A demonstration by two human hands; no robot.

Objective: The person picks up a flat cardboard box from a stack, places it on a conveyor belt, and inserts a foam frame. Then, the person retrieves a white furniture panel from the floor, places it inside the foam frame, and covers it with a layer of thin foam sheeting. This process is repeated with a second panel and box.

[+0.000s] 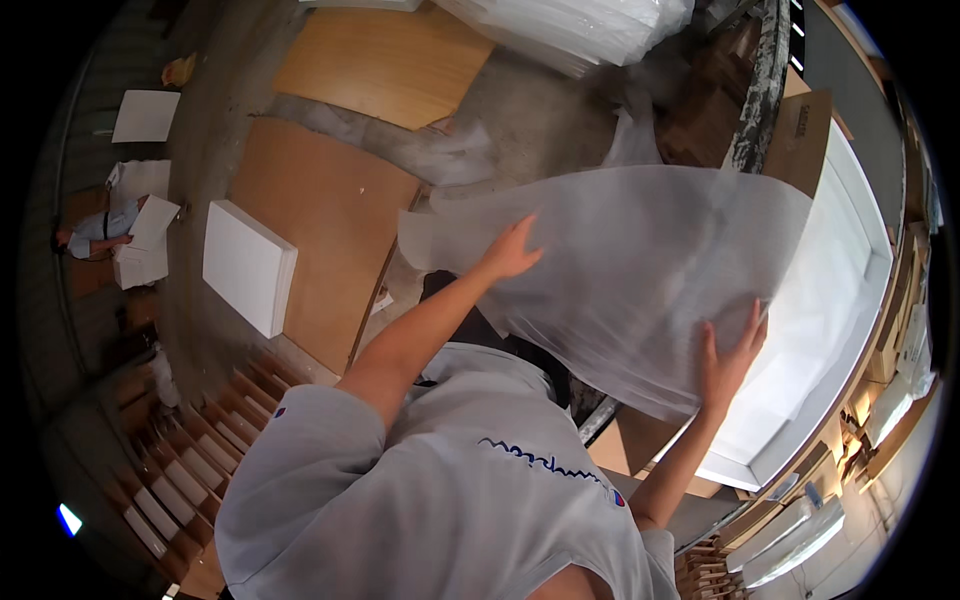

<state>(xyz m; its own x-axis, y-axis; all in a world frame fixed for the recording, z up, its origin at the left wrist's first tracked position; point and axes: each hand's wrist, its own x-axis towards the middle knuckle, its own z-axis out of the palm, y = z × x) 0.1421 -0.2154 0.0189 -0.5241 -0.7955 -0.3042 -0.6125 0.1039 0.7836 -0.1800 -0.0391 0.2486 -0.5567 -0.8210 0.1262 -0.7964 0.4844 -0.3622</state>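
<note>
A wide translucent sheet of foam wrap (640,260) spreads in front of me, its right part lying against a white shallow tray-like box (830,330). My left hand (513,251) is over the sheet's left part, fingers apart. Near the sheet's right edge, beside the white box, my right hand (733,360) rests with thumb and fingers spread. Neither hand shows a clear grip on the wrap. Brown cardboard (800,135) stands out past the box's far end, and more cardboard (632,440) shows below its near end.
To the left, a stack of white panels (248,265) lies on a brown board (310,220). Farther off are a wooden board (385,65) and plastic-wrapped goods (590,30). Another person (100,230) handles white panels at far left. Slotted racks (185,480) stand at lower left.
</note>
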